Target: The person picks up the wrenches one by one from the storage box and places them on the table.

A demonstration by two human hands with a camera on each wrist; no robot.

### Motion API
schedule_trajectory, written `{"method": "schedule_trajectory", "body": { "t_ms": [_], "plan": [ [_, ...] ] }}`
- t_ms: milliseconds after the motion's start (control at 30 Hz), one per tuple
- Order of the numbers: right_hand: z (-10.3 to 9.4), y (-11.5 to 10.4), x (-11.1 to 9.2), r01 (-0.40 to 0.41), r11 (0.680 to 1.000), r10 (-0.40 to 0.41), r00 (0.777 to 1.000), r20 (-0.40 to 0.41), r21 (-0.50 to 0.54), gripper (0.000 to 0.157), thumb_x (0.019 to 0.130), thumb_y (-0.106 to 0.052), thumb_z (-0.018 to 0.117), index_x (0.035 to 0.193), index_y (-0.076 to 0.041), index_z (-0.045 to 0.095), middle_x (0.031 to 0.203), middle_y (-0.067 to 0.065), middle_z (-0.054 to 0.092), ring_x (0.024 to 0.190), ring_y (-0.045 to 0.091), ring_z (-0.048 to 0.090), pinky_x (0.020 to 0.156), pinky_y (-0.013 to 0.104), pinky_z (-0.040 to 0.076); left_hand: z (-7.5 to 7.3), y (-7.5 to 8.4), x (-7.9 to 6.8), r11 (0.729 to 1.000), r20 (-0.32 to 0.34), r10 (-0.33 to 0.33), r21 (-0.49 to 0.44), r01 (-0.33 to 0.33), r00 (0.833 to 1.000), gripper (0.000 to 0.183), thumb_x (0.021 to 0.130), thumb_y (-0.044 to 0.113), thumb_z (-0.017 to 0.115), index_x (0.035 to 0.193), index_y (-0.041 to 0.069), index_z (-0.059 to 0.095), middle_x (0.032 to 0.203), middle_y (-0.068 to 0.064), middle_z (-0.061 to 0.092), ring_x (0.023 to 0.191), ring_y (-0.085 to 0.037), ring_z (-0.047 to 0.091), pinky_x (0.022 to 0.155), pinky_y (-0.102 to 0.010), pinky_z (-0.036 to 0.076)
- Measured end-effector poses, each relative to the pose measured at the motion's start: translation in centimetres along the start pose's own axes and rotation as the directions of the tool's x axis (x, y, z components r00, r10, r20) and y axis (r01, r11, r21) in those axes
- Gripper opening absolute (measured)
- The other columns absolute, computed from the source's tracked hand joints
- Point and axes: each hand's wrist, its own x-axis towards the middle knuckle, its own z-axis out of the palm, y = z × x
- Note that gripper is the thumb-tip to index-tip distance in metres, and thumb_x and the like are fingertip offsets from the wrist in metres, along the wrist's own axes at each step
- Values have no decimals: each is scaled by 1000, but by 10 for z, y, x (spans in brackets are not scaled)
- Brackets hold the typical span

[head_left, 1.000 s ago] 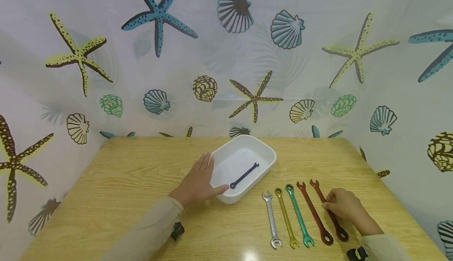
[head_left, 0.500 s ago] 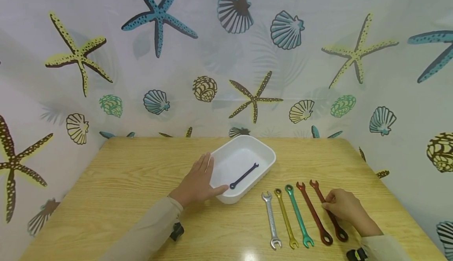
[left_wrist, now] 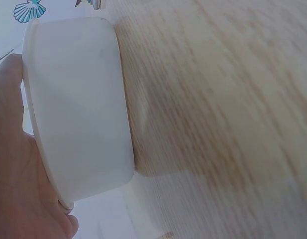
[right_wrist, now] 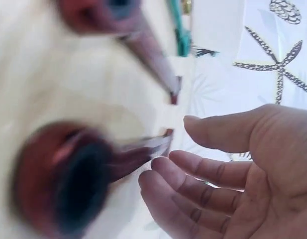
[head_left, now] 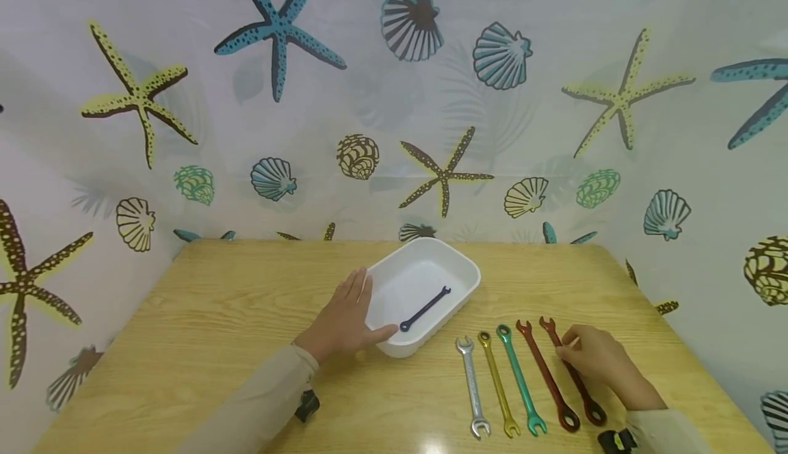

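My left hand (head_left: 341,317) rests against the near left side of a white plastic tub (head_left: 394,283), fingers straight and thumb lying at the rim. A dark purple combination wrench (head_left: 425,309) lies inside the tub. Over the rightmost dark red ratcheting wrench (head_left: 580,382) is my right hand (head_left: 596,357), its thumb and fingers loosely bent on either side of the shaft. In the right wrist view a gap shows between the thumb (right_wrist: 218,130) and the fingers, with that wrench's ring end (right_wrist: 68,179) nearest the camera.
Left of that wrench lie another red wrench (head_left: 548,375), a green wrench (head_left: 522,379), a yellow wrench (head_left: 498,382) and a silver wrench (head_left: 473,385), side by side on the wooden table (head_left: 246,290). A shell-and-starfish patterned curtain (head_left: 369,98) surrounds the table.
My right hand's thumb and fingertips have shifted very slightly up and left over the dark red wrench. The left hand, tub and wrenches stay where they were.
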Motion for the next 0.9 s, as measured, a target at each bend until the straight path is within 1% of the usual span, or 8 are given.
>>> {"method": "schedule_trajectory", "body": {
  "t_ms": [67, 133, 267, 400, 567, 700, 833, 900],
  "plan": [
    [-1, -5, 2, 20, 1000, -20, 1000, -16, 12, 26, 90, -17, 64, 102, 7, 64, 84, 11, 67, 69, 22, 63, 58, 40, 50, 1, 0, 0, 1000, 2, -2, 0, 2, 1000, 109, 82, 76, 46, 153, 0, 13, 160, -16, 4, 147, -31, 5, 118, -43, 11],
    [-4, -12, 5, 57, 998, -56, 998, -33, 22, 26, 91, -16, 63, 103, 6, 63, 85, 11, 67, 68, 21, 62, 56, 38, 49, 1, 1, 0, 1000, 1, -2, -3, 2, 1000, 109, 82, 76, 46, 153, 0, 13, 160, -16, 4, 147, -32, 5, 118, -43, 11],
    [-9, -33, 13, 176, 983, -172, 983, -70, 50, 25, 92, -17, 64, 106, 3, 63, 88, 9, 66, 76, 25, 64, 59, 38, 52, 0, 0, 0, 1000, -4, 2, 7, -2, 1000, 108, 82, 75, 46, 152, -1, 14, 160, -17, 5, 147, -32, 6, 118, -42, 11],
    [-10, -58, 24, 294, 953, -286, 953, -104, 71, 23, 91, -16, 65, 108, 1, 64, 92, 8, 67, 84, 27, 65, 66, 39, 54, 0, 0, -1, 1000, -8, 6, 22, -6, 1000, 108, 83, 75, 46, 152, -2, 15, 160, -18, 7, 147, -32, 7, 118, -42, 12],
    [-6, -89, 42, 422, 903, -409, 902, -138, 81, 22, 91, -12, 65, 110, -1, 64, 101, 11, 67, 92, 28, 63, 77, 45, 54, -1, -1, -2, 1000, -13, 17, 18, -17, 1000, 107, 83, 74, 47, 151, -3, 16, 159, -19, 8, 147, -34, 8, 118, -43, 13],
    [1, -115, 57, 483, 870, -469, 873, -132, 103, 24, 90, -12, 66, 110, 0, 64, 104, 12, 67, 96, 30, 63, 82, 49, 53, 1, -1, -1, 1000, 1, 13, 26, -13, 1000, 108, 83, 75, 45, 152, -2, 14, 160, -18, 6, 147, -32, 6, 118, -42, 11],
    [11, -140, 73, 526, 844, -515, 850, -112, 106, 22, 87, -12, 69, 106, -2, 66, 100, 10, 68, 95, 28, 64, 84, 46, 52, 1, -2, 0, 999, -10, 23, 30, -23, 1000, 107, 83, 74, 46, 151, -3, 15, 159, -19, 7, 147, -33, 7, 118, -43, 12],
    [17, -150, 82, 555, 827, -550, 831, -82, 88, 21, 86, -10, 71, 104, -1, 67, 99, 11, 68, 94, 28, 64, 83, 45, 52, 1, -2, 0, 999, -18, 29, 29, -29, 999, 107, 83, 74, 46, 151, -3, 17, 159, -20, 9, 147, -34, 9, 118, -44, 14]
  ]
}}
